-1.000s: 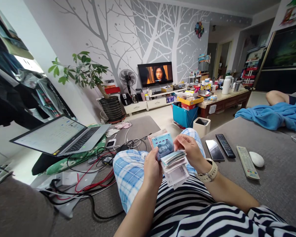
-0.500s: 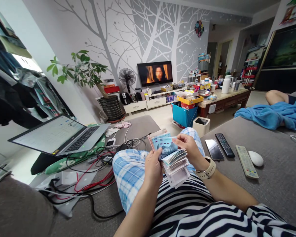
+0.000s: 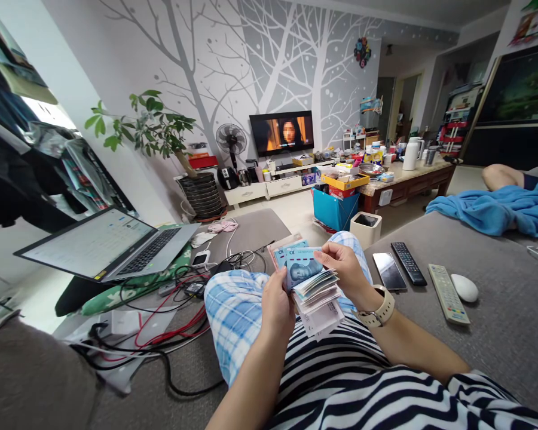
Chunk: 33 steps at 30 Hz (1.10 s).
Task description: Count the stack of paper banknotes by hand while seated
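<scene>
Over my lap, my left hand [image 3: 278, 298] is closed on a thick stack of banknotes [image 3: 318, 292], its thumb pressed on the top notes. The stack is folded and its lower ends fan out towards my striped shirt. A blue banknote [image 3: 301, 269] with a printed portrait lies face up on top; more blue notes and a pinkish one show behind it. My right hand [image 3: 341, 263], with a pale watch [image 3: 379, 307] on the wrist, pinches the upper right corner of the blue banknote between thumb and fingers.
On the sofa to the right lie a phone [image 3: 389, 272], a black remote [image 3: 407, 263], a pale remote [image 3: 448, 294] and a white mouse [image 3: 465, 288]. An open laptop [image 3: 147, 251] and tangled cables [image 3: 179, 334] are on the left. Another person's leg [image 3: 504, 177] shows beside a blue blanket [image 3: 497, 209].
The top blue banknote has shifted slightly, uncovering more of its portrait and of the notes behind it. Both hands keep nearly the same place.
</scene>
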Motion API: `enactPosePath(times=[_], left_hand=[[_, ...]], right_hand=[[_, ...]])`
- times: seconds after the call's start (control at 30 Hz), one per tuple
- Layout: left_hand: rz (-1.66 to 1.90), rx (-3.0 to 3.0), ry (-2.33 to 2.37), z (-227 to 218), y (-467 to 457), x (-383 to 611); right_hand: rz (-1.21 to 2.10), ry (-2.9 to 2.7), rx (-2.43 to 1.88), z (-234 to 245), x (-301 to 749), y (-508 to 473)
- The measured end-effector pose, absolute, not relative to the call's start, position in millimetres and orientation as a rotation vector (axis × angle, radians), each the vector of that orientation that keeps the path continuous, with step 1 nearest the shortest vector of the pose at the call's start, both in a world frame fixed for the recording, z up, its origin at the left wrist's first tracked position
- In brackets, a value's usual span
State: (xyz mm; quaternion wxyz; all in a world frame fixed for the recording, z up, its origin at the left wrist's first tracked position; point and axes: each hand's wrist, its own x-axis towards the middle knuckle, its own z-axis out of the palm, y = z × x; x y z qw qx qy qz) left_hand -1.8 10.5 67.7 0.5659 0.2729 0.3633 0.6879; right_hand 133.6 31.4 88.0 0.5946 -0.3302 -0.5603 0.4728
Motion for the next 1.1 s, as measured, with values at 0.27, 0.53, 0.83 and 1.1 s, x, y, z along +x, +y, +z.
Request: enactPosePath(times=[0.27, 0.53, 0.83, 1.1], left_hand=[[1.606, 0.668, 0.83, 62.4, 14.2, -3.0], [1.621, 0.667, 0.876, 70.8, 7.8, -0.8], [1.614, 0.652, 0.85, 67.5, 10.7, -2.0], [1.622, 0.674, 0.869, 72.2, 7.6, -1.2]], right_hand=[[1.139, -1.281, -0.717, 87.6, 134.1, 30.8], [1.133, -1.285, -0.724, 86.2, 134.7, 32.8], [1.165, -1.267, -0.693, 88.6, 134.3, 31.0], [1.172, -1.269, -0.689, 88.0, 134.5, 31.8]])
